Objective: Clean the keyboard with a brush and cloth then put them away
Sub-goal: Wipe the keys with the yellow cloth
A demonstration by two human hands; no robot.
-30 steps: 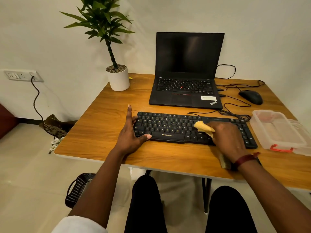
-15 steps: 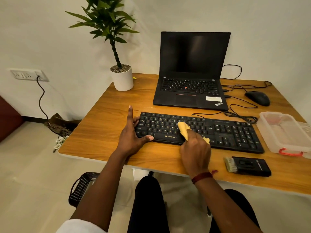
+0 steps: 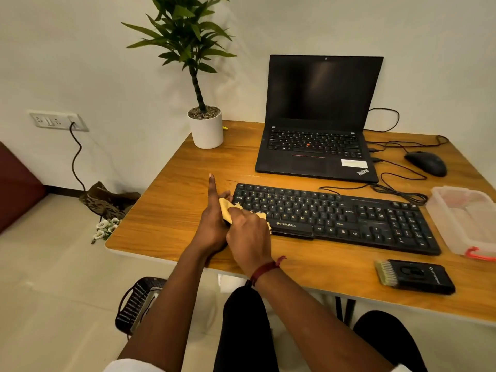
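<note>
Right hand (image 3: pixel 249 232) grips the cloth (image 3: pixel 225 208) at the keyboard (image 3: pixel 335 213) edge, left hand (image 3: pixel 212 224) straight-fingered; brush (image 3: pixel 414 276) and cloth not yet stowed

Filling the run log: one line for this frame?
step: wiping | right hand: grips cloth on keyboard, left end | left hand: forefinger straight, at keyboard's left edge | brush: idle on desk, front right

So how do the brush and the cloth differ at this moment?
The cloth is yellow, soft and crumpled; the brush is a rigid black block with pale bristles. The right hand grips the cloth at the keyboard's left end; the brush lies untouched near the table's front edge. Both are out of the clear container.
</note>
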